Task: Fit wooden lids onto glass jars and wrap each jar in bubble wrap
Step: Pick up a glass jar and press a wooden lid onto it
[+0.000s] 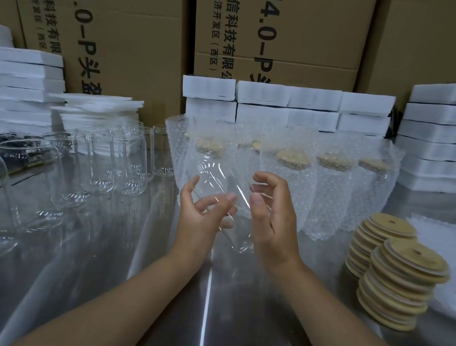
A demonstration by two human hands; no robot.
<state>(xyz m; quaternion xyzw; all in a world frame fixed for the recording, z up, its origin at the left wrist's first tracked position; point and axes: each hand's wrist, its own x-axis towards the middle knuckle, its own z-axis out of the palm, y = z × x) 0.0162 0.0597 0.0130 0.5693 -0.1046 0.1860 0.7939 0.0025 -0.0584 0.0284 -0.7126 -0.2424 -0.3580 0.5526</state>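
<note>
Your left hand (201, 218) and right hand (272, 221) both have the jar (214, 177). Fingers are curled round the glass from either side, with the thumbs facing each other across it. The jar's tilted and held up off the table (205, 299), in the middle of the view. It's motion-blurred, so I can't tell if there's a lid on it.

The table is shiny steel, with a bare strip running from under your hands back toward you between your forearms.

Just behind the jar there's a row of wrapped jars (328, 185), standing up, and you can see wooden lids through the bubble wrap. On your right sit two lid stacks (397, 280), touching each other, and a bubble wrap sheet (454, 258) lies flat just past them at the right edge.

On your left a cluster of clear jars (130, 161) stands mouth-up, running out to the left edge.

Foam slabs (16, 83) are piled at the back left, with more foam (449, 136) at back right and foam blocks (287, 99) behind the wrapped row. Printed cartons (125, 16) wall off the whole back.
</note>
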